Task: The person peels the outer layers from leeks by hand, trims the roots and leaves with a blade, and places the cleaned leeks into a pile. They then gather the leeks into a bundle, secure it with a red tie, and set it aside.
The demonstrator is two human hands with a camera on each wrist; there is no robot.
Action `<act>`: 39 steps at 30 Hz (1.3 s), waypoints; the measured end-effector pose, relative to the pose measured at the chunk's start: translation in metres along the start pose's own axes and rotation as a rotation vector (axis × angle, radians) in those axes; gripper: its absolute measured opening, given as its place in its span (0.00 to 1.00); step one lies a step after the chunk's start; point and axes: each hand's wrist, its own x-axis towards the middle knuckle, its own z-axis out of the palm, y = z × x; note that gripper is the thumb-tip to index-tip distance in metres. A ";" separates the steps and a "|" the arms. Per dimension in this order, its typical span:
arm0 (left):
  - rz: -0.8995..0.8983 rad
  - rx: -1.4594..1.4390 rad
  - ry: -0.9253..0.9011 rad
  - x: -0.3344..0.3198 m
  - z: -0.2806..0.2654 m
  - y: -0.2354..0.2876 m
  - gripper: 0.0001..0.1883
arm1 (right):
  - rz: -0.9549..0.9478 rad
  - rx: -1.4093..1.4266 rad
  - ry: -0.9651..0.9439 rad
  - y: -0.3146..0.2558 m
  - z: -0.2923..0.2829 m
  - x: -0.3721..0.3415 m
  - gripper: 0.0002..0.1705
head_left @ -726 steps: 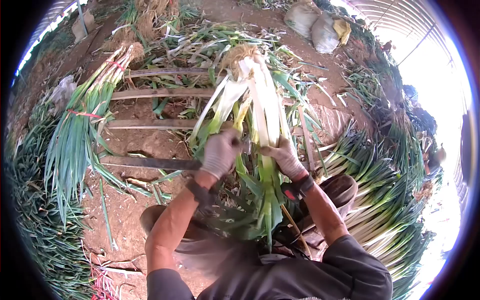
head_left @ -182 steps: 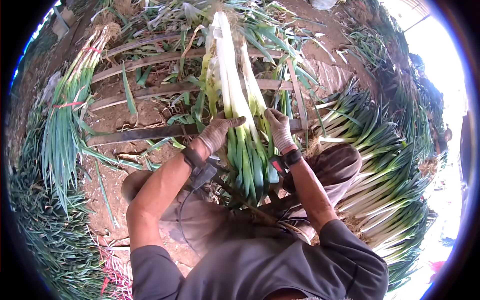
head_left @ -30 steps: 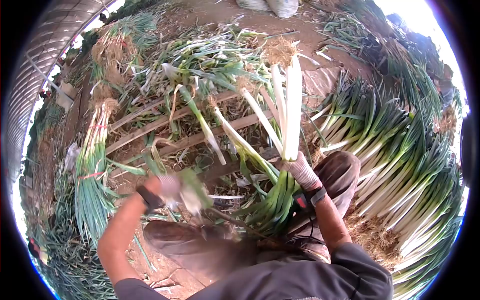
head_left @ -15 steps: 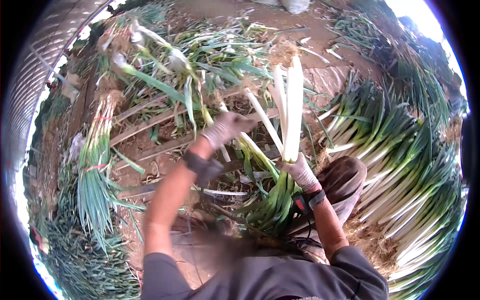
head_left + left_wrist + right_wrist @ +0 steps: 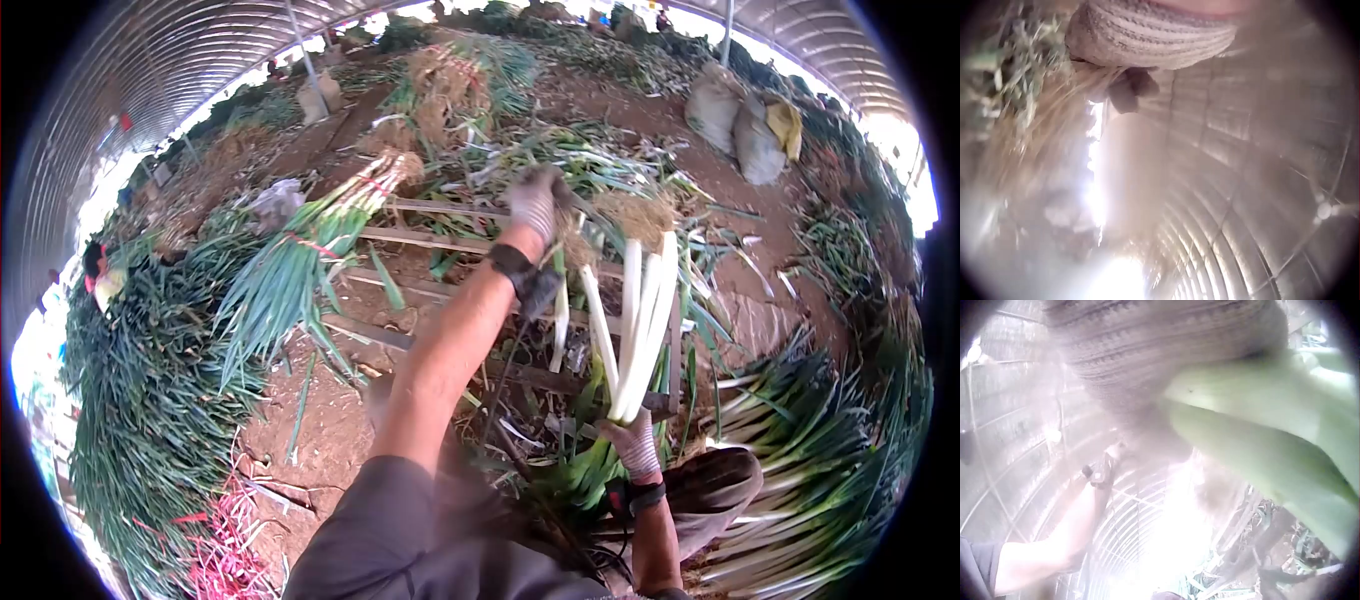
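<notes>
I have the right grip (image 5: 635,447), a hand in a pale striped knitted glove, curled snugly round a bunch of long white-and-green onion-like stalks (image 5: 645,335) where white turns to green. At least 3 white shafts fan out ahead of that grip, their long axes running away from the body; the shaggy tan roots (image 5: 637,215) point forward and slightly right, while 1 shaft slants left. The green leaves (image 5: 583,478) trail back and left of the grip, toward the body. My left grip (image 5: 535,203), gloved alike, is ahead and left of the right grip, near the roots; I cannot tell how far its fingers are bent or whether they hold anything. Brown wooden slats (image 5: 430,240) lie left of it. Farther left is a green bundle with red ties (image 5: 330,225); right of the right grip, a row of white-stemmed green stalks (image 5: 800,480).
</notes>
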 end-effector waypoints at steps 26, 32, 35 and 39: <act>-0.135 -0.003 -0.370 -0.163 -0.054 0.019 0.11 | -0.413 -0.012 0.048 -0.086 0.082 0.055 0.34; -0.055 0.036 -0.368 -0.163 -0.045 0.014 0.21 | -0.779 -0.597 0.128 -0.101 0.108 0.065 0.55; -0.165 0.112 -0.298 -0.171 -0.021 0.051 0.26 | -0.428 -0.726 -0.043 -0.135 0.107 0.069 0.68; 0.045 0.286 -0.236 -0.133 -0.011 0.080 0.15 | -0.799 -1.072 -0.029 -0.160 0.099 0.078 0.72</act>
